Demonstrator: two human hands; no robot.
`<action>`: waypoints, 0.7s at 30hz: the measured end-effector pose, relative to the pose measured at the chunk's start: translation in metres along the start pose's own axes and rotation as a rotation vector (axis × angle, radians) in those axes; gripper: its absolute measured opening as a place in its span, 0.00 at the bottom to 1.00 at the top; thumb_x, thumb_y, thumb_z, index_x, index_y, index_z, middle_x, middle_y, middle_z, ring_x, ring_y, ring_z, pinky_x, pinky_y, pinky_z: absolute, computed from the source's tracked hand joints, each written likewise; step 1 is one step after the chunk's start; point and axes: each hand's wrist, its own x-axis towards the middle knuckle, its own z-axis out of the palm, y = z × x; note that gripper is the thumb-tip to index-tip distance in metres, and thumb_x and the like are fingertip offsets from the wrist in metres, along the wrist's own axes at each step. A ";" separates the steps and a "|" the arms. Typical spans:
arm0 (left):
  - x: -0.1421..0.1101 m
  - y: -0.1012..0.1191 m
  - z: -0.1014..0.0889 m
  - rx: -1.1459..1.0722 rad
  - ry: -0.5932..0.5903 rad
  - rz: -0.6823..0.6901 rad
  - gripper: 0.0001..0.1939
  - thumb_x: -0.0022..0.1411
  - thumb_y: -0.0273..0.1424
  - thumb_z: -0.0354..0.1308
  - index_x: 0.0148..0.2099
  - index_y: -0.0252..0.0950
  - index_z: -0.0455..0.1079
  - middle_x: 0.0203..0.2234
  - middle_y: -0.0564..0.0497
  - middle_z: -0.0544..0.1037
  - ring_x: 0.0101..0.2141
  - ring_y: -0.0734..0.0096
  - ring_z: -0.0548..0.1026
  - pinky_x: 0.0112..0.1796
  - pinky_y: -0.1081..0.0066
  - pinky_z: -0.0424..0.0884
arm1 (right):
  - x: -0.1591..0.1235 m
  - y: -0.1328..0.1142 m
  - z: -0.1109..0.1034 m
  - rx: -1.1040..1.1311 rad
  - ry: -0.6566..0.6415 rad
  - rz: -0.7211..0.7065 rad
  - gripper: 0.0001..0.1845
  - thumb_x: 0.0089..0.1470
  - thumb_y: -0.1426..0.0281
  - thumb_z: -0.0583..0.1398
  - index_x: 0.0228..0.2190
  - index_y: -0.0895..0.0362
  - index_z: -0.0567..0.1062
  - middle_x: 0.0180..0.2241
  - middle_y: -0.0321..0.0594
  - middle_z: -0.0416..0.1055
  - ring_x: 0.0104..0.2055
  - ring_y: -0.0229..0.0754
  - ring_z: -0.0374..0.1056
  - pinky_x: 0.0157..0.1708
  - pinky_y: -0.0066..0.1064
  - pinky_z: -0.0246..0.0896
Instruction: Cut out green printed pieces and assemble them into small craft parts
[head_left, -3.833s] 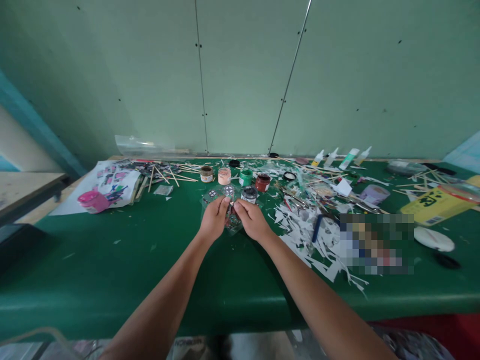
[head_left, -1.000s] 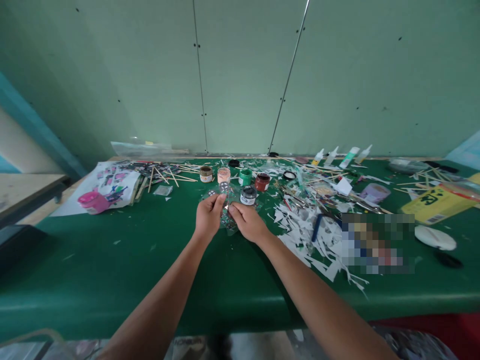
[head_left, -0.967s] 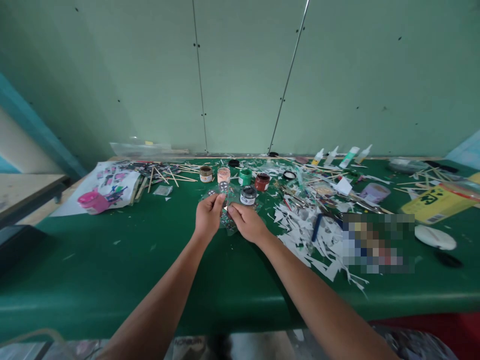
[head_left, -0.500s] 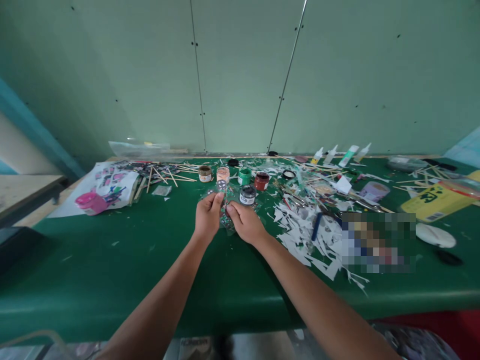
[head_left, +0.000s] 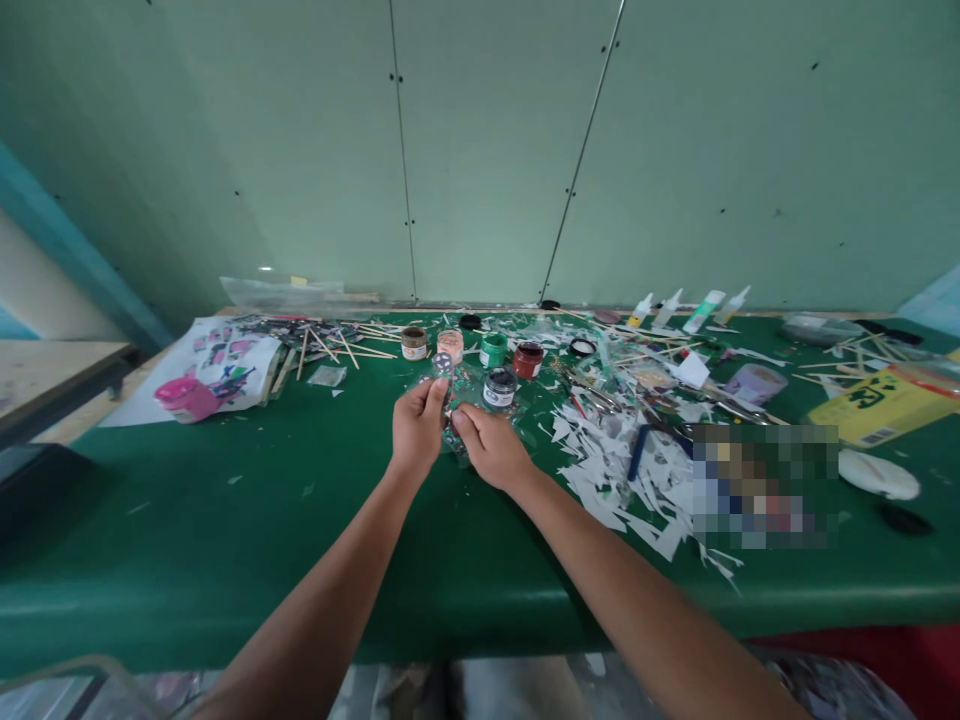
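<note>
My left hand [head_left: 418,430] is closed, thumb against fingers, and pinches a small flat grey piece [head_left: 443,364] with a pale round cross-like pattern at its top. Close beside it, my right hand [head_left: 491,445] is closed too, its thumb and fingertips meeting low on the same piece; what exactly lies between them is hidden. Just past the hands stand small open paint jars: brown [head_left: 413,343], peach [head_left: 450,345], green [head_left: 493,350], red [head_left: 528,360] and black [head_left: 499,388]. Crumpled clear plastic with small bits lies under the fingers.
White paper scraps [head_left: 600,465] and tools pile up on the right, near a yellow packet [head_left: 874,402] and a white oval object [head_left: 877,474]. Several glue bottles [head_left: 703,311] stand behind. On the left are a pink jar [head_left: 186,398], printed sheets and thin wooden sticks [head_left: 322,345].
The view has shifted slightly. The grey piece stands a little higher above my left fingertips, and a second patterned disc beside it no longer shows. Both hands stay closed together.
</note>
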 end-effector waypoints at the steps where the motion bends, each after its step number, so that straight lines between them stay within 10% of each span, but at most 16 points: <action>1: 0.000 0.001 0.000 0.000 0.000 -0.002 0.20 0.61 0.46 0.52 0.24 0.36 0.63 0.17 0.56 0.62 0.19 0.77 0.59 0.20 0.75 0.56 | 0.000 0.000 0.000 -0.001 0.002 0.002 0.14 0.63 0.63 0.44 0.26 0.52 0.57 0.21 0.34 0.60 0.24 0.40 0.59 0.27 0.31 0.47; 21: -0.002 0.004 -0.002 0.043 -0.004 0.005 0.20 0.59 0.45 0.53 0.22 0.37 0.61 0.17 0.56 0.61 0.21 0.76 0.59 0.22 0.74 0.55 | 0.001 -0.001 0.001 0.013 -0.001 0.003 0.15 0.63 0.63 0.44 0.25 0.52 0.58 0.21 0.35 0.62 0.24 0.39 0.59 0.27 0.31 0.48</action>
